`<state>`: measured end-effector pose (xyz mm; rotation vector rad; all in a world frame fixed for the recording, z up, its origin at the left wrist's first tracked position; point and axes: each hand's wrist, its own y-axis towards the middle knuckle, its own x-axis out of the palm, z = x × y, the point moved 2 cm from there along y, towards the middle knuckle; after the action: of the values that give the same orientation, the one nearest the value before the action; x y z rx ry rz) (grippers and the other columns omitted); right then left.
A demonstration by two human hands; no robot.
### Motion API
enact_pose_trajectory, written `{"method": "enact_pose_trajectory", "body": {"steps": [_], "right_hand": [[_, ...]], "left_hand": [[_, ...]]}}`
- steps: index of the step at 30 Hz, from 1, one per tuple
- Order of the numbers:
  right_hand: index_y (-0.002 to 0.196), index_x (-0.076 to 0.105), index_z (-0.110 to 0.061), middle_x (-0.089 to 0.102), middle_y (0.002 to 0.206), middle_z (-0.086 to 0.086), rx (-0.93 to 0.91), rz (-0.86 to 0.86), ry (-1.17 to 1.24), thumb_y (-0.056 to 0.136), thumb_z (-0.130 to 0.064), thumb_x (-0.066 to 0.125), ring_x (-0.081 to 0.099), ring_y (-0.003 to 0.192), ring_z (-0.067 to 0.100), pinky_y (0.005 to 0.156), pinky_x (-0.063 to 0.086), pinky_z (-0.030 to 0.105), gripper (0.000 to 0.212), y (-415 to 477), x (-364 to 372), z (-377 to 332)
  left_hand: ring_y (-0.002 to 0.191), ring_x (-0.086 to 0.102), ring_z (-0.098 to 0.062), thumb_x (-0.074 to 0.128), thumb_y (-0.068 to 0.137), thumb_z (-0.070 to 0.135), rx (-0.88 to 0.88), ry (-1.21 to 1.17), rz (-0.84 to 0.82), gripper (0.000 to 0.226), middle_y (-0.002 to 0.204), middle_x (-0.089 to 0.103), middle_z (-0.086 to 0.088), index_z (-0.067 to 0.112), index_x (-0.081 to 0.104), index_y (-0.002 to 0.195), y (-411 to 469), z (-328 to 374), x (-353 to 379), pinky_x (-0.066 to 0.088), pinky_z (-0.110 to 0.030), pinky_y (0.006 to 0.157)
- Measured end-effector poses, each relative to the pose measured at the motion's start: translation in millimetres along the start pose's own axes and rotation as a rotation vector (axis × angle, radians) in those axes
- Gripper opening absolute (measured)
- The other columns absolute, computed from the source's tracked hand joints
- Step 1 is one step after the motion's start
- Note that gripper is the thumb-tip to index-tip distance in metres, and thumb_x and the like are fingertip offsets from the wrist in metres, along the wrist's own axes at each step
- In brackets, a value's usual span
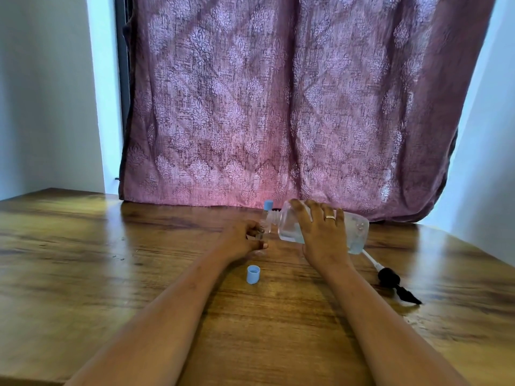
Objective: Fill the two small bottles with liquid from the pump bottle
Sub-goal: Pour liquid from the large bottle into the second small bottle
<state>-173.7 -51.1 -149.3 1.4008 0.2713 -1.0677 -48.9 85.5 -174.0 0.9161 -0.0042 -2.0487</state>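
My right hand (320, 232) grips the large clear pump bottle (354, 232), tipped on its side with its open neck pointing left. Clear liquid lies along its lower side. My left hand (242, 238) is closed around a small clear bottle (262, 232) held upright on the table, its mouth right at the big bottle's neck. A second small bottle with a blue cap (268, 208) stands just behind it. One loose blue cap (253, 274) rests on the table in front of my left hand. The black pump head with its white tube (390, 280) lies on the table to the right.
A wooden table (111, 260) stretches under everything, with its near edge at the bottom left. A purple patterned curtain (278, 107) hangs down to the table's far edge. White walls stand on both sides.
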Motion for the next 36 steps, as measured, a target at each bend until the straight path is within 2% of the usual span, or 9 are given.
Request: {"method": "enact_pose_trajectory", "body": {"steps": [6,16,24,36], "right_hand": [[0.136,0.031,-0.023,0.055,0.125,0.018,0.01,0.085,-0.001,0.048,-0.008,0.081,0.053,0.11,0.043,0.095,0.041,0.061,0.102,0.7,2.0,-0.7],[0.134,0.038,-0.022,0.058,0.122,0.016,0.018,0.101,-0.047,0.041,-0.01,0.084,0.056,0.106,0.041,0.092,0.042,0.059,0.104,1.5,1.6,-1.5],[0.138,0.037,-0.023,0.052,0.129,0.015,0.017,0.085,-0.025,0.056,-0.005,0.074,0.05,0.115,0.042,0.1,0.034,0.06,0.091,0.9,0.1,-1.9],[0.14,0.035,-0.024,0.051,0.131,0.016,0.016,0.092,-0.018,0.058,-0.005,0.073,0.048,0.118,0.042,0.102,0.032,0.059,0.092,1.1,1.2,-2.4]], "left_hand": [[0.091,0.056,-0.011,0.074,0.077,0.025,0.016,0.049,-0.011,0.038,0.099,0.061,0.005,0.016,0.061,0.111,1.8,0.7,-0.3,0.042,-0.023,0.079],[0.089,0.054,-0.007,0.073,0.078,0.024,0.028,0.048,-0.019,0.038,0.097,0.059,0.007,0.015,0.06,0.113,0.6,2.9,-1.2,0.041,-0.021,0.078],[0.097,0.061,-0.015,0.076,0.075,0.021,0.007,-0.011,0.013,0.037,0.1,0.066,0.0,0.014,0.064,0.11,0.5,-1.6,0.9,0.049,-0.036,0.091],[0.098,0.061,-0.015,0.075,0.076,0.024,0.004,-0.006,0.0,0.038,0.103,0.066,0.0,0.015,0.063,0.111,1.7,-3.1,1.7,0.051,-0.04,0.092]]}}
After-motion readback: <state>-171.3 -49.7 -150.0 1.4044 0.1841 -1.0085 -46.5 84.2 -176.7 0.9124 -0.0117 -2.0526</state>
